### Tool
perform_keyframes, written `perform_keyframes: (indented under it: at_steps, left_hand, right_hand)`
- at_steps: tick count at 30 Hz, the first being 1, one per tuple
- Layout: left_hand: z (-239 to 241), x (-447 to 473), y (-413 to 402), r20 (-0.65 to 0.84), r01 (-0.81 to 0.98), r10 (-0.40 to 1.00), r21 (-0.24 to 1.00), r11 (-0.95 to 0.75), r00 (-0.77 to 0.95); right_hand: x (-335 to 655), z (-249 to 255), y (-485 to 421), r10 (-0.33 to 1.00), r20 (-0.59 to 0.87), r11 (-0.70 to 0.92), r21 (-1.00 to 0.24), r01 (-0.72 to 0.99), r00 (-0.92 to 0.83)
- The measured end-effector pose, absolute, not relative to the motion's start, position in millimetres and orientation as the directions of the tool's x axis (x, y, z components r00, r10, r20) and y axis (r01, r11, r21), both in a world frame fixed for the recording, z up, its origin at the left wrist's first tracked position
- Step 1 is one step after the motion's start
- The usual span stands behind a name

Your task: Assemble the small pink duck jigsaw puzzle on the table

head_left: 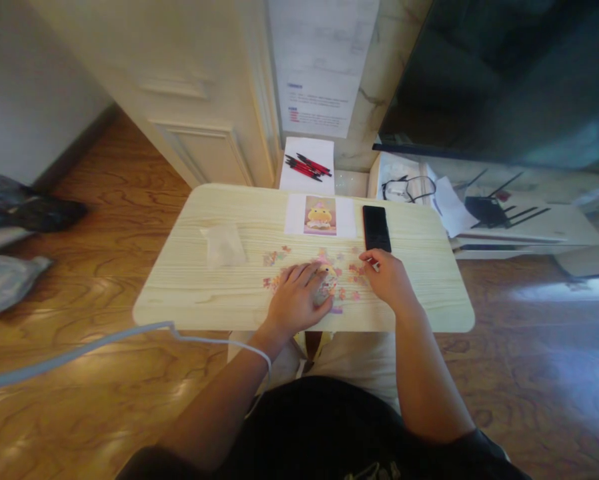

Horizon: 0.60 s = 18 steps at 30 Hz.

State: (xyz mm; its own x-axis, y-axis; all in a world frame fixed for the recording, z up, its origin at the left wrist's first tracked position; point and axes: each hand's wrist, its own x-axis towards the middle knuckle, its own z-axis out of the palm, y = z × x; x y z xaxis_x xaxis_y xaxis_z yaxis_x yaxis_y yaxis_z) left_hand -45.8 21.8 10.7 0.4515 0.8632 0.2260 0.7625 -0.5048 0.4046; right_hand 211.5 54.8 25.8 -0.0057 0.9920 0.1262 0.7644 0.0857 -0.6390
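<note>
A partly joined jigsaw puzzle (331, 272) with a yellow figure lies near the front of the small table. My left hand (299, 293) rests flat over its left side, fingers stretched out, hiding part of it. My right hand (387, 277) is just right of the puzzle, thumb and fingertips drawn together above loose puzzle pieces (355, 272); whatever is between them is too small to make out. More loose pieces (274, 256) are scattered left of the puzzle. Behind it, a printed picture (320, 216) shows a similar yellow figure on a white sheet.
A black phone (376, 229) lies beyond my right hand on the wooden table (179, 287). A whitish packet (224, 245) is at the left. Red and black pens (308, 167) lie on paper behind the table. A pale cable (199, 339) runs to my left wrist.
</note>
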Motion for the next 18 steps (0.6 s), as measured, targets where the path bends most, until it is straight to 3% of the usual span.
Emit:
perform_keyframes:
  at_steps: [8, 18]
  left_hand:
    - [9.2, -45.8, 22.5, 0.246, 0.764, 0.861, 0.397, -0.509, 0.446]
    - [9.4, -46.7, 21.9, 0.263, 0.75, 0.855, 0.411, -0.518, 0.446]
  right_hand:
    - [229.6, 34.0, 56.5, 0.984, 0.139, -0.019, -0.56, 0.828, 0.116]
    - [195.8, 34.9, 93.7, 0.999, 0.032, 0.025, -0.321, 0.947, -0.016]
